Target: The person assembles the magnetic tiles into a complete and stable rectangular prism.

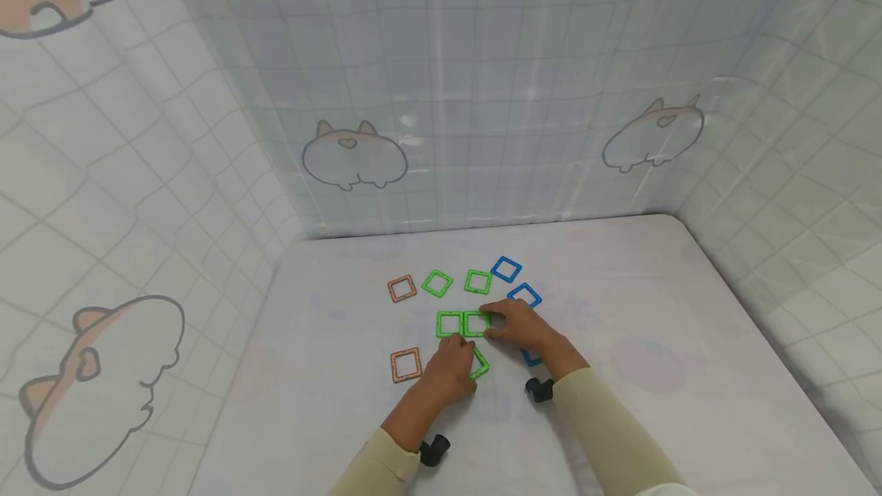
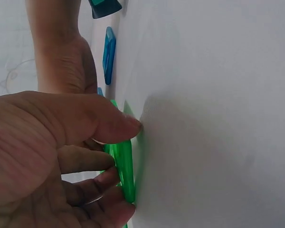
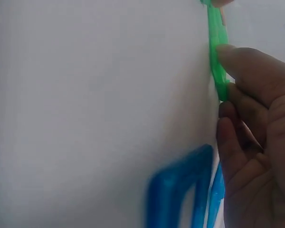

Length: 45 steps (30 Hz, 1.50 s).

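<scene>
Two green square frame tiles lie edge to edge in mid-table in the head view, a left one (image 1: 439, 324) and a right one (image 1: 475, 313). My right hand (image 1: 520, 325) pinches the right tile at its right side; the thumb lies on its green edge (image 3: 217, 66) in the right wrist view. My left hand (image 1: 449, 372) is at the near side of the pair, fingertips by the left tile's near edge. Another green tile (image 1: 483, 366) is partly hidden by this hand. The left wrist view has a green tile (image 2: 126, 166) between thumb and fingers.
Beyond the hands lie two green tiles (image 1: 437, 283) (image 1: 478, 282) and two blue tiles (image 1: 506, 269) (image 1: 525, 295). Orange tiles (image 1: 402, 288) (image 1: 406, 365) lie at left. Another blue tile (image 1: 531, 358) is partly under the right forearm. Patterned curtains (image 1: 482, 136) surround the white table (image 1: 331, 373).
</scene>
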Each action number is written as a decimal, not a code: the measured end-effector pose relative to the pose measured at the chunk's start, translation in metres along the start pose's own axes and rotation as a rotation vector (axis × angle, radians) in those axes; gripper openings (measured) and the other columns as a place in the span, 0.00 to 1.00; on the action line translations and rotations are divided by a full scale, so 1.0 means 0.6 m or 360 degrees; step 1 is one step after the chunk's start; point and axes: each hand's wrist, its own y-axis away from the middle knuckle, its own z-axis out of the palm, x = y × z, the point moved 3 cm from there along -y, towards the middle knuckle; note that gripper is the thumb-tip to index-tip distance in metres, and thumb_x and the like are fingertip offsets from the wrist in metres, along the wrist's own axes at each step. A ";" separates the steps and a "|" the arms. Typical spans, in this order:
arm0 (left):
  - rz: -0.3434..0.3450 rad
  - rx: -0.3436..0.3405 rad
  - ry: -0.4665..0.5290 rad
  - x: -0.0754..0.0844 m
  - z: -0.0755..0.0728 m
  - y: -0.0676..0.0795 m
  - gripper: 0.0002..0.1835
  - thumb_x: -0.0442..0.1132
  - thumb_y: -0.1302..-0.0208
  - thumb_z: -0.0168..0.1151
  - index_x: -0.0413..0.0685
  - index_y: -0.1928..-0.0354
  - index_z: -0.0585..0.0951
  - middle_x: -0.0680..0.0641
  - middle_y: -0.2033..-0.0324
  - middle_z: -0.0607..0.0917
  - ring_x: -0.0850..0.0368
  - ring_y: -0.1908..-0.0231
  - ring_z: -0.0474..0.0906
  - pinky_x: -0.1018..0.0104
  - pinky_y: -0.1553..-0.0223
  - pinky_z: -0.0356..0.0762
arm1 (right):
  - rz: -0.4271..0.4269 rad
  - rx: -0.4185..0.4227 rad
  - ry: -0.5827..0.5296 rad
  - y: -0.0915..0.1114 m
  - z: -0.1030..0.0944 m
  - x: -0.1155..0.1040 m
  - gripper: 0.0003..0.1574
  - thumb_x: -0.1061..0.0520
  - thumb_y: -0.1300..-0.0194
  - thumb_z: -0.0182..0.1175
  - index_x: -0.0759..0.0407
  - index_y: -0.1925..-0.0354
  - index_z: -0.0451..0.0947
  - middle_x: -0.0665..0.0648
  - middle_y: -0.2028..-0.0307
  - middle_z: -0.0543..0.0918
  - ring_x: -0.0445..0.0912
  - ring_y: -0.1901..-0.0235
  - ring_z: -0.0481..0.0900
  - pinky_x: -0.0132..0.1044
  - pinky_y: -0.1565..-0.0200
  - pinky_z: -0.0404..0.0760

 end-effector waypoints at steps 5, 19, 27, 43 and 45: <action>-0.0023 -0.0041 0.0134 -0.009 -0.001 -0.001 0.36 0.39 0.46 0.75 0.40 0.35 0.74 0.43 0.44 0.73 0.49 0.45 0.69 0.57 0.44 0.78 | 0.0015 -0.0068 0.0065 -0.004 -0.005 0.000 0.29 0.49 0.41 0.73 0.47 0.41 0.82 0.48 0.43 0.83 0.47 0.40 0.77 0.46 0.39 0.77; 0.0028 -0.0019 0.0299 -0.035 -0.001 0.006 0.37 0.39 0.52 0.76 0.41 0.37 0.76 0.42 0.46 0.76 0.48 0.48 0.70 0.55 0.48 0.78 | 0.0028 -0.0147 0.0095 -0.004 0.005 -0.006 0.34 0.48 0.42 0.73 0.49 0.38 0.79 0.52 0.41 0.81 0.51 0.40 0.75 0.50 0.37 0.75; 0.0055 0.0056 0.0405 -0.048 -0.009 0.015 0.37 0.36 0.49 0.72 0.40 0.34 0.72 0.40 0.43 0.74 0.47 0.46 0.70 0.52 0.47 0.77 | -0.0098 -0.0096 0.0181 -0.006 0.014 -0.017 0.39 0.45 0.44 0.74 0.53 0.36 0.77 0.55 0.36 0.78 0.54 0.34 0.72 0.50 0.33 0.71; 0.0077 0.0156 0.0651 -0.075 -0.023 0.010 0.39 0.34 0.44 0.68 0.38 0.29 0.65 0.40 0.36 0.72 0.46 0.36 0.69 0.49 0.35 0.71 | -0.0136 -0.0092 0.0224 -0.017 0.029 -0.043 0.47 0.44 0.42 0.73 0.50 0.29 0.68 0.52 0.29 0.69 0.53 0.27 0.61 0.52 0.30 0.66; 0.0062 0.0171 0.0703 -0.079 -0.026 0.009 0.40 0.33 0.42 0.66 0.37 0.28 0.62 0.39 0.35 0.71 0.45 0.34 0.68 0.48 0.33 0.70 | -0.0139 -0.0093 0.0237 -0.018 0.031 -0.045 0.47 0.44 0.42 0.73 0.50 0.28 0.68 0.52 0.28 0.68 0.53 0.27 0.60 0.51 0.30 0.66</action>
